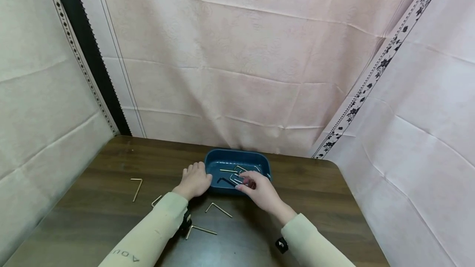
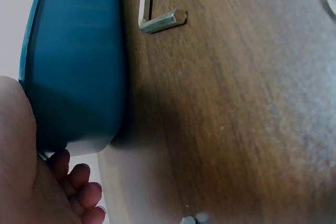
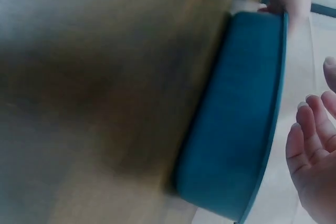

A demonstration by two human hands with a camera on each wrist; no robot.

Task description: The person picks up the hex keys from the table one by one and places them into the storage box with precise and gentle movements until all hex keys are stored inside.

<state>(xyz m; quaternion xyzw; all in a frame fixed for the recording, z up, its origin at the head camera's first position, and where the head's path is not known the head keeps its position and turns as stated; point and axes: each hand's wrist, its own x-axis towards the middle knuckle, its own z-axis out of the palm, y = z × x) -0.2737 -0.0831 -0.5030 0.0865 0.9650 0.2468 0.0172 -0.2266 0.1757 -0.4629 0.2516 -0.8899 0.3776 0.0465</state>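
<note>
A blue tray stands near the table's back edge, with several L-shaped hex keys in it, brass, silver and black. My left hand grips the tray's left end. Its thumb lies at the rim and its fingers are outside; the left wrist view shows those fingers curled by the tray's corner. Over the tray's right half hovers my right hand, palm facing in. In the right wrist view its thumb and fingers are bent and apart, with nothing seen between them.
Several more brass hex keys lie on the wooden table: one far left, one partly behind my left forearm, two in front of the tray. Pale cloth hangs behind and at both sides.
</note>
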